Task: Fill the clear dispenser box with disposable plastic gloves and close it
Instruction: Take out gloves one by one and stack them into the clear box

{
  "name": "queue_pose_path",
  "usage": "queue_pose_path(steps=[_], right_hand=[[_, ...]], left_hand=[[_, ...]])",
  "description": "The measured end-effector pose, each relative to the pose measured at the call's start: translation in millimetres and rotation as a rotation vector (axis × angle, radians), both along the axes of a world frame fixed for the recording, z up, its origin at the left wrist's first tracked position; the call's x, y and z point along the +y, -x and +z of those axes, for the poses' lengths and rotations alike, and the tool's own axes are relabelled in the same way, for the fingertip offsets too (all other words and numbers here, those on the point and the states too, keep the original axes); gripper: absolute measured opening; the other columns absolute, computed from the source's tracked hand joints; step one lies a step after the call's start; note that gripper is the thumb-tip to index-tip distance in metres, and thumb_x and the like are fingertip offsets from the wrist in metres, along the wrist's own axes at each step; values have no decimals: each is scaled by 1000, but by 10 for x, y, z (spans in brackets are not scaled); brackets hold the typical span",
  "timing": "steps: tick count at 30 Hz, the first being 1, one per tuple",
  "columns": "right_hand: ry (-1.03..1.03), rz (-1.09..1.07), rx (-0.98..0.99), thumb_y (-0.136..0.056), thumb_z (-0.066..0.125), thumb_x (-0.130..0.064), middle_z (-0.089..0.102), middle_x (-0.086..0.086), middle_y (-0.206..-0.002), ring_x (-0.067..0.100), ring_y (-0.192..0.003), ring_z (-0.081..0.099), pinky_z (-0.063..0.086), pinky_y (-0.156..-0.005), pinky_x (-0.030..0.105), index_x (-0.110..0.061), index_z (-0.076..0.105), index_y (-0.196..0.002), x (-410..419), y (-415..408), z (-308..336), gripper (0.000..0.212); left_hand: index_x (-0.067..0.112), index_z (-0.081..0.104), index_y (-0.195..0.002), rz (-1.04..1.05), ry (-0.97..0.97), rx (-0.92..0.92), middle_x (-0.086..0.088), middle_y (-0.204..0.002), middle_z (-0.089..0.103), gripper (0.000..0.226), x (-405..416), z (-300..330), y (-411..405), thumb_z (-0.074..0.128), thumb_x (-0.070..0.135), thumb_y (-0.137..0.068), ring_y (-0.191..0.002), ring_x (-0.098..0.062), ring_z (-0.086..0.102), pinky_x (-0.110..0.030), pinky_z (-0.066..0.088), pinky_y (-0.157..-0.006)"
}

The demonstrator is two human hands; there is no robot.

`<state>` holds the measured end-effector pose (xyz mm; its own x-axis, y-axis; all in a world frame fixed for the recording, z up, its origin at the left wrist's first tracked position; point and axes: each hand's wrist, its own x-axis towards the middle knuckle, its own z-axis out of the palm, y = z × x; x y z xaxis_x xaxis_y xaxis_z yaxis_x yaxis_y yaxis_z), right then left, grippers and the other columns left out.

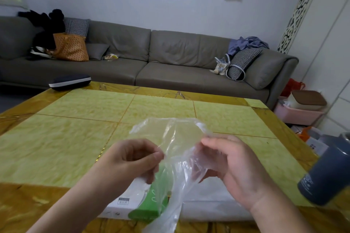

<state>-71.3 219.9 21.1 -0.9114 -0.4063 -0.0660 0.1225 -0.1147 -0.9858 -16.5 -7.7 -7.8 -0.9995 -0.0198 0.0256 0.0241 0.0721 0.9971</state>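
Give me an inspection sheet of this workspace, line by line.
Surface: yellow-green tiled table with amber border.
Job's things: clear plastic glove held up over a white and green box; a clear dispenser box cannot be made out.
Clutter: dark grey bottle at the right edge; dark case at the far edge.
Hands: left hand and right hand both pinch the glove.
Cables: nothing seen.
Surroundings: grey sofa with bags and cushions; pink bin on the floor.

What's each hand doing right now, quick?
Left hand: fingers curled, pinching the edge of the clear plastic glove.
Right hand: fingers curled round the same glove, holding it up.
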Motion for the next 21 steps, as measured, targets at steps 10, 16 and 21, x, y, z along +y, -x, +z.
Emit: queue_pose_path(steps=[10,16,21], right_hand=[[-284,-160,411,-104,61,-10,79,12,-80,29,-74,78,63,-73,41,-7,77,-96,179,149,-2,18],[-151,-198,853,-97,58,13,81,7,-97,16,-105,75,55,-95,23,-2,78,-100,594,228,280,25],[-522,-66,603,-97,60,6,81,-13,-104,1,-112,70,53,-101,29,-20,86,-90,968,292,53,37]], left_hand=[[22,74,-82,119,323,120,-3,-79,72,14,82,128,1,78,35,-79,-69,-19,67,-44,60,-72],[24,66,-92,369,756,823,12,-99,64,11,387,545,90,76,28,-89,-96,-7,62,-23,48,-86],[35,63,-100,-36,1096,638,21,-100,63,12,525,141,208,65,44,-93,-95,-6,61,-33,55,-83]])
